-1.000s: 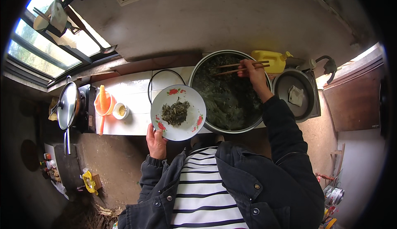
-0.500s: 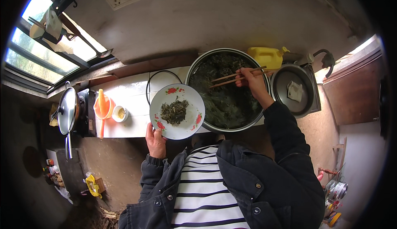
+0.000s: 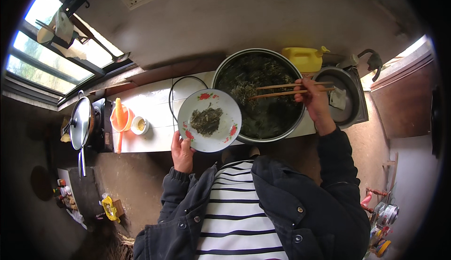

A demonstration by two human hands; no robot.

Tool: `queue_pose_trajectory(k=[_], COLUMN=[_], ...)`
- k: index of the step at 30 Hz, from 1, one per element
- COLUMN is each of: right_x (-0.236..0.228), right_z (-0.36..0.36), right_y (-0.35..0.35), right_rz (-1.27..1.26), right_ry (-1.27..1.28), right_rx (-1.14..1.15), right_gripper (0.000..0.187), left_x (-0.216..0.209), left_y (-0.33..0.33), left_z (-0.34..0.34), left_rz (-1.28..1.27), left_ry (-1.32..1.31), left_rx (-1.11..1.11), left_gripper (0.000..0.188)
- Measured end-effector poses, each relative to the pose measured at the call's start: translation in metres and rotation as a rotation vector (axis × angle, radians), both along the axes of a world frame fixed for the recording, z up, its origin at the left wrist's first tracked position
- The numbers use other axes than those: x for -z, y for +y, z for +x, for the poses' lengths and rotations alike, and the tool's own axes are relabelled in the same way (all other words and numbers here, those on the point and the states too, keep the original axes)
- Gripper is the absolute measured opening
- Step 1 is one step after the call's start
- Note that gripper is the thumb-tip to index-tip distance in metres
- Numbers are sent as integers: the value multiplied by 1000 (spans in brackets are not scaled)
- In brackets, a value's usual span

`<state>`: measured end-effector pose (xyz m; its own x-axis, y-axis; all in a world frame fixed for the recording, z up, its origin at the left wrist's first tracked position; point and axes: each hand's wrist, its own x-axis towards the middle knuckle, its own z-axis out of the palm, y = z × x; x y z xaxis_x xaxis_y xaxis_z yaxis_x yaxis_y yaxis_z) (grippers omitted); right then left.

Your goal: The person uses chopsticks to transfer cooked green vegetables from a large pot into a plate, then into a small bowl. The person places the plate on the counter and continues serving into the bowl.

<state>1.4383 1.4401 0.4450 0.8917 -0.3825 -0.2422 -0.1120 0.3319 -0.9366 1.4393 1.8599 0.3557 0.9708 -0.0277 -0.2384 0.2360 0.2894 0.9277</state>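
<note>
Picking (I'd guess) at greens (image 3: 244, 93) in pot (image 3: 263, 141) | my R hand (image 3: 315, 101) clamped on sticks (image 3: 277, 87), pot's R rim | L hand (image 3: 182, 152) pinching plate (image 3: 228, 112), L of pot | next prob. needs firm tips

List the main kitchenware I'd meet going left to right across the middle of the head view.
Lidded pan, orange dipper, small white cup, flowered plate, big silver-rimmed pot, grey basin.

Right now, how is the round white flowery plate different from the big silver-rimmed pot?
The plate is smaller; the pot is wider. The left hand holds the plate; nobody holds the pot. The plate carries a small dark heap; the pot holds far more dark, leafy-looking stuff. Both are round.
</note>
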Motion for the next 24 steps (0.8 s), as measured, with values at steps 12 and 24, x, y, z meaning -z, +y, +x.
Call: queue_pose_trajectory(k=[12, 24], right_x=[-43, -54], right_z=[-20, -54], right_y=[78, 52], right_rz=[-125, -132], right_ry=[-59, -130], right_rx=[-336, -271], right_gripper=[30, 31], left_x=[-9, -4], left_y=[-37, -36], left_z=[0, -8], left_rz=[35, 13], left_ry=[-16, -10], left_rx=[207, 152], left_gripper=[26, 29])
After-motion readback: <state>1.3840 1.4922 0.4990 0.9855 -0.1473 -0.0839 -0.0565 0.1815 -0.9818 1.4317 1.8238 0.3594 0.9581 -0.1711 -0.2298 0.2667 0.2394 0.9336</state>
